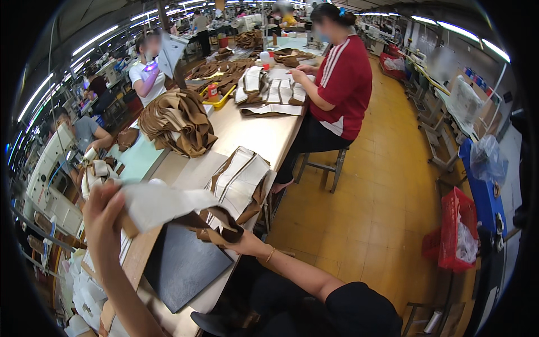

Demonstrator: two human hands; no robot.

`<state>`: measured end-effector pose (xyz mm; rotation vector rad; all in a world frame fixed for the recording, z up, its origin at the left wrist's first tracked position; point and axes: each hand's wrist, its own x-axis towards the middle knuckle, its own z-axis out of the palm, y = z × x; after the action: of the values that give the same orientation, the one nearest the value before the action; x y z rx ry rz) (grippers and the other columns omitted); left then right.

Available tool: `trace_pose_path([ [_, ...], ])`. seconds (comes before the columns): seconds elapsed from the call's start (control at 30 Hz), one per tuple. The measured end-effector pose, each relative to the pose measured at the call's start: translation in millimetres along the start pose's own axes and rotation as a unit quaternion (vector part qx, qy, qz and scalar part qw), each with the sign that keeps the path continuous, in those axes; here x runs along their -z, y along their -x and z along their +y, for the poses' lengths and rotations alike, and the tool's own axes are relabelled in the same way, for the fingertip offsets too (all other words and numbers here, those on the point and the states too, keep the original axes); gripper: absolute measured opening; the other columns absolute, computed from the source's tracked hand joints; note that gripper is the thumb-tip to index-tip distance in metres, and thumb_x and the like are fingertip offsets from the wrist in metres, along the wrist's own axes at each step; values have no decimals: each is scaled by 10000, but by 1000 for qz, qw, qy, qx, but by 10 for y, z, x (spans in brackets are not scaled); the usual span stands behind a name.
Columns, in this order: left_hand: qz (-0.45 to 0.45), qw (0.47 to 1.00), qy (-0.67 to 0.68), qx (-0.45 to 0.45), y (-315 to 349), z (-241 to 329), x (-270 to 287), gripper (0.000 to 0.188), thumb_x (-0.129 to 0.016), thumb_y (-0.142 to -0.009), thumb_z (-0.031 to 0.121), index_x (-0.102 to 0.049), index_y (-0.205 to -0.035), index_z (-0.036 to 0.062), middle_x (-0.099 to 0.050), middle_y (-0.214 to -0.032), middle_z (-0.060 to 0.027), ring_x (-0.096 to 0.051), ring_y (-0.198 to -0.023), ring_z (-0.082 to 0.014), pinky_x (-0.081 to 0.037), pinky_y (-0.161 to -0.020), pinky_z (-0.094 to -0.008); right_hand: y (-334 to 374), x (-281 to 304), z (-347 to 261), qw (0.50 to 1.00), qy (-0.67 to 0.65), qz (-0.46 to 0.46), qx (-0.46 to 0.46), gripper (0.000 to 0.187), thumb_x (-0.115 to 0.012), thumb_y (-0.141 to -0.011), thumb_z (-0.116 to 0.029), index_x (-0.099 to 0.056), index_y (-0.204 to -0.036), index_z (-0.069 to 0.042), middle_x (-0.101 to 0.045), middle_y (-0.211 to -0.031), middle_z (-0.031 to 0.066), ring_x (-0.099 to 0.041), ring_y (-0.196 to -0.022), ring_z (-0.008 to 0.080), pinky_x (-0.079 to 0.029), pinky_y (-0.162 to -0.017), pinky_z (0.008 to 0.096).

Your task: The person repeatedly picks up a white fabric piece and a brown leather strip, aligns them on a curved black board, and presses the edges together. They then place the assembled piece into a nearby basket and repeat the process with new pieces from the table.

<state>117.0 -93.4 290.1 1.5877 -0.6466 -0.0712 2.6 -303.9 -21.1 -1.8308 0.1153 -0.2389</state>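
Note:
Between my two hands stretches a piece of brown material with a white backing (168,203), held above the worktable. My left hand (103,216) is raised at the left and grips its white end, with the fingers slightly blurred. My right hand (247,245) is closed around the folded brown end at the table's near edge. Below the piece a flat black board (188,267) lies on the table. Just beyond my right hand rests a stack of similar white-backed brown pieces (241,177).
A heap of brown pieces (177,121) lies farther along the table (247,132). A seated co-worker in a red shirt (346,84) handles similar pieces there. Sewing machines (50,194) stand at the left. Red crates (456,227) stand across the yellow floor.

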Motion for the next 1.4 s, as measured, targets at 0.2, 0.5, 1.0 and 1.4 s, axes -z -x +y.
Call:
trace_pose_path([
  [0.2,113,985,-6,131,1378,-1357,1141,242,-704,-860,41,-557,-1052,45,-552,-952,2,-518,-869,-85,-427,-812,-216,69,319,-276,998,-13,20,-61,476,-674,-857,-130,-516,-1300,-58,-611,-1063,129,-661,-678,249,-552,-601,365],
  [0.5,121,910,-230,322,2490,-2052,1513,297,-676,-883,122,-621,-1136,-23,-671,-1058,-213,-631,-920,-333,-497,-887,-447,35,91,-241,915,402,21,30,294,-714,-797,-166,-629,-1076,-132,-567,-1056,78,-679,-852,301,-550,-699,419],
  [1.0,-72,886,-458,23,1689,-2491,455,443,-750,-834,225,-643,-1193,-11,-512,-1321,-246,-468,-1223,-412,-385,-1044,-467,153,232,-412,971,209,114,18,283,-571,-950,-242,-587,-1150,-43,-662,-1032,178,-655,-930,374,-518,-809,457],
  [1.4,-208,914,-325,120,1113,-2724,-81,177,-761,-730,117,-710,-857,5,-624,-807,-144,-602,-814,-286,-488,-749,-386,313,-74,-504,976,214,-35,-7,419,-489,-1011,-315,-548,-1291,-9,-661,-1074,221,-635,-1011,388,-505,-866,458],
])
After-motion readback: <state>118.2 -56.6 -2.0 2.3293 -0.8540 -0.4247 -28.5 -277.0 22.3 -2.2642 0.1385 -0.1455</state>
